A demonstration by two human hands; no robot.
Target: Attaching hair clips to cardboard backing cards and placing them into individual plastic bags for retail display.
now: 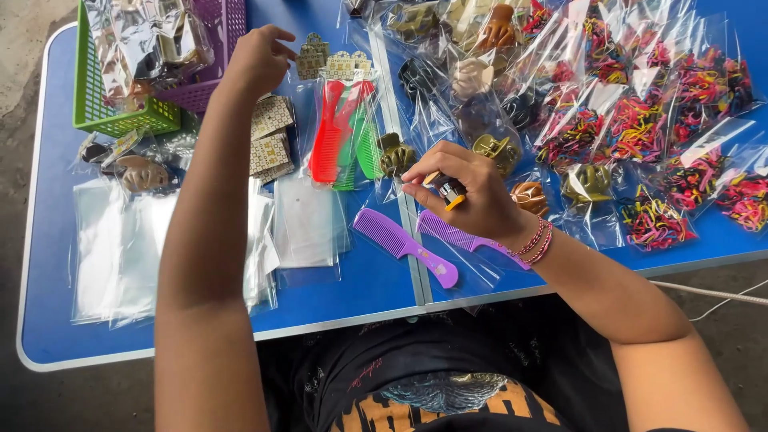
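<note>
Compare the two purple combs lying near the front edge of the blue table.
The left purple comb lies bare and in full view on the blue table; the right purple comb sits inside a clear bag, its handle end partly hidden under the right hand. The left one's handle points toward the table's front edge; the right one's points toward the wrist. Both share the same colour and toothed, handled shape.

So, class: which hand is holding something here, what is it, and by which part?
The right hand holds a small dark lighter-like object with a yellow tip, pinched around its middle. The left hand reaches towards the purple basket; whether it holds anything cannot be told.
</note>
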